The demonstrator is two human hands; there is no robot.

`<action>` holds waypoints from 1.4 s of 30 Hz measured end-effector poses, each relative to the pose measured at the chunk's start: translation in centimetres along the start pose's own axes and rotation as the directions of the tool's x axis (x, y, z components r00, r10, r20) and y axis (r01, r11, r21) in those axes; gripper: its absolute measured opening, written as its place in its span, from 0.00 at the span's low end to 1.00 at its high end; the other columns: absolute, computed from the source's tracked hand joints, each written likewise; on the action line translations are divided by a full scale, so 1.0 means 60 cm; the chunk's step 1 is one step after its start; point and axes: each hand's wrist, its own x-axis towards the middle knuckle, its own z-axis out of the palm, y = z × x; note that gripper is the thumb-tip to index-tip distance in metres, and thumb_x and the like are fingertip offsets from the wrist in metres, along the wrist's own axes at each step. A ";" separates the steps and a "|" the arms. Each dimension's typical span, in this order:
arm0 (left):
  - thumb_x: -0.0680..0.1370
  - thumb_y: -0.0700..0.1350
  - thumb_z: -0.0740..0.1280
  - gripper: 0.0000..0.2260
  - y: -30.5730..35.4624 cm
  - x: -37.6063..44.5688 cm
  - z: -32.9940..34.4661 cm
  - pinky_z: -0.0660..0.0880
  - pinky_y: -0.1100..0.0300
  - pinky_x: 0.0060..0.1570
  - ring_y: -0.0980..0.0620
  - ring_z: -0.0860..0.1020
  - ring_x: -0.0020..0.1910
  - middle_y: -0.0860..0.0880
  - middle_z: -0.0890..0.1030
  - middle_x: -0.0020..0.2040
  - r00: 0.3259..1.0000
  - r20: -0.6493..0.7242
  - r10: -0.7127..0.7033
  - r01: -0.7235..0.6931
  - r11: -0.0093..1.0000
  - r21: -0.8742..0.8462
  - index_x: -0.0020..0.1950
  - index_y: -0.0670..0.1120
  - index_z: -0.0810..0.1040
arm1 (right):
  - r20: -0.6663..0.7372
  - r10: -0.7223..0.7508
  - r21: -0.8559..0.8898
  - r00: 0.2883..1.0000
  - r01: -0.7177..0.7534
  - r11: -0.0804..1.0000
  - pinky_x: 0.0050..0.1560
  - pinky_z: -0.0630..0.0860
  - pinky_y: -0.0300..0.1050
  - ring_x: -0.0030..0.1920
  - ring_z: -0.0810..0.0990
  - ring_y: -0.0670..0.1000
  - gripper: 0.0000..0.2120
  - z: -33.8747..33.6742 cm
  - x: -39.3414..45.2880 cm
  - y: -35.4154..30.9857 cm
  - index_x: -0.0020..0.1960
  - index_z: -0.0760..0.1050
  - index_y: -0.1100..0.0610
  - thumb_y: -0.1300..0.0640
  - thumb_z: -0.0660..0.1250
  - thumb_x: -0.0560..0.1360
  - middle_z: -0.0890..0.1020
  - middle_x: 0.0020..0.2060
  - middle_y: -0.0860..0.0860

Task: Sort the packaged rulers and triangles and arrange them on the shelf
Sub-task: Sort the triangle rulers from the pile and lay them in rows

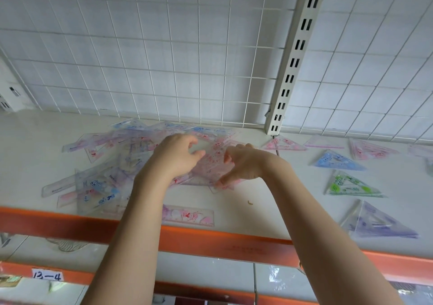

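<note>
Both hands, left hand and right hand, fingers curled, grip one pink triangle atop the pile. Lift flat. Lay right of pile, beside pink triangles.

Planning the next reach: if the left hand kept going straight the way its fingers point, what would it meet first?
Probably the pink triangle held between both hands, just past the left hand; beyond it, the right hand. Depth is unclear from this single view.

The hands cover the middle of the pile of packs. At 3 o'clock, one pack is cut off by the edge. The print on the pink ruler is too blurry to read.
</note>
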 end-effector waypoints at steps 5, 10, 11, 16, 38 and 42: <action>0.78 0.49 0.63 0.17 0.018 0.049 0.015 0.69 0.52 0.64 0.47 0.72 0.64 0.48 0.75 0.65 0.999 0.040 -0.005 0.002 0.997 0.071 0.66 0.46 0.73 | -0.117 -0.027 0.135 0.993 0.043 0.990 0.38 0.67 0.41 0.47 0.71 0.50 0.22 0.011 -0.016 0.009 0.52 0.67 0.53 0.47 0.74 0.67 0.71 0.46 0.47; 0.76 0.40 0.60 0.11 0.028 0.075 0.036 0.71 0.58 0.46 0.45 0.75 0.51 0.45 0.75 0.54 0.994 0.106 -0.017 0.004 0.993 0.120 0.54 0.49 0.78 | -0.275 -0.015 0.202 0.961 0.073 0.977 0.35 0.69 0.36 0.38 0.75 0.47 0.08 0.001 -0.056 0.043 0.49 0.70 0.52 0.56 0.68 0.74 0.77 0.44 0.48; 0.76 0.40 0.61 0.09 0.030 0.080 0.040 0.70 0.58 0.46 0.45 0.75 0.51 0.45 0.75 0.53 0.994 0.109 -0.025 0.009 0.990 0.139 0.52 0.47 0.78 | -0.303 -0.005 0.220 0.953 0.075 0.973 0.36 0.71 0.36 0.38 0.77 0.47 0.06 -0.002 -0.068 0.051 0.49 0.71 0.53 0.57 0.68 0.74 0.78 0.44 0.48; 0.74 0.55 0.65 0.15 0.031 0.090 0.060 0.75 0.52 0.54 0.45 0.77 0.49 0.47 0.80 0.53 0.992 0.085 -0.089 0.075 0.985 0.153 0.42 0.43 0.77 | -0.448 0.087 0.320 0.890 0.069 0.945 0.35 0.72 0.36 0.33 0.81 0.44 0.05 -0.014 -0.120 0.081 0.49 0.73 0.53 0.60 0.66 0.75 0.79 0.37 0.44; 0.73 0.49 0.71 0.06 0.051 0.095 0.065 0.62 0.53 0.55 0.44 0.73 0.59 0.49 0.79 0.56 0.979 0.042 -0.199 0.188 0.966 0.177 0.49 0.51 0.79 | -0.724 0.326 0.544 0.607 0.212 0.812 0.37 0.74 0.34 0.38 0.81 0.42 0.11 -0.014 -0.223 0.141 0.50 0.77 0.53 0.62 0.71 0.70 0.84 0.37 0.44; 0.72 0.41 0.70 0.11 0.068 0.085 0.068 0.67 0.54 0.52 0.44 0.76 0.53 0.48 0.81 0.50 0.988 -0.088 -0.131 0.141 0.981 0.132 0.33 0.51 0.72 | -0.731 0.385 0.629 0.563 0.338 0.700 0.36 0.72 0.32 0.37 0.81 0.41 0.09 -0.020 -0.229 0.145 0.41 0.75 0.50 0.60 0.74 0.69 0.84 0.35 0.44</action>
